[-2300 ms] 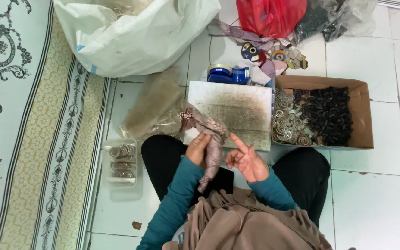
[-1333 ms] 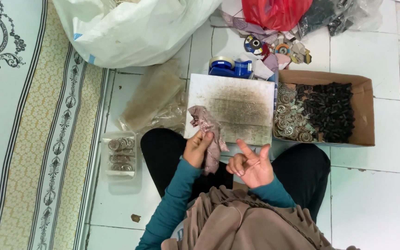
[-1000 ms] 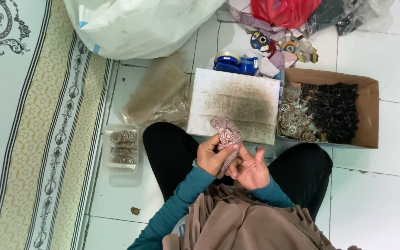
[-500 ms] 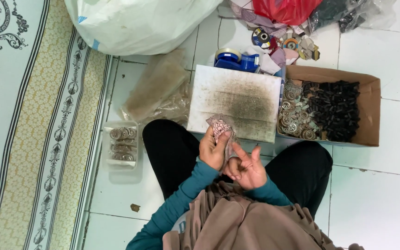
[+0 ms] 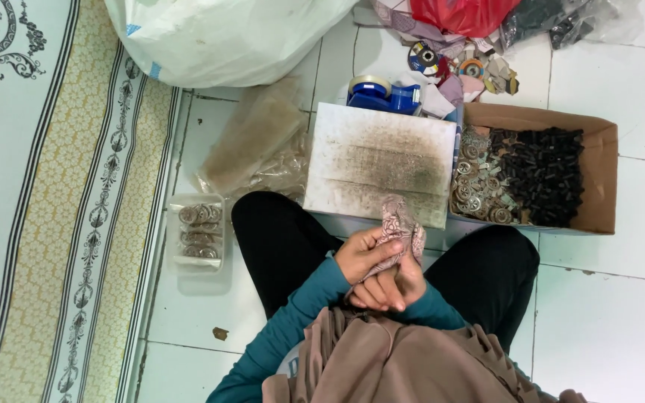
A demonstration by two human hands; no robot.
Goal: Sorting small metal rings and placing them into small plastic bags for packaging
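both hands have drawn together since the earlier frame. left hand [image 5: 363, 255] curls tight around the patterned cloth [image 5: 401, 230], which sticks up above it; right hand [image 5: 401, 287], fingers half folded, presses against it from below, over the lap.

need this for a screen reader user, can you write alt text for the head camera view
Seen from above, a person sitting cross-legged on a white tiled floor rubs a patterned cloth between the left hand and right hand. Ahead lie a stained white board and a cardboard box of metal and black parts, with a patterned rug on the left.
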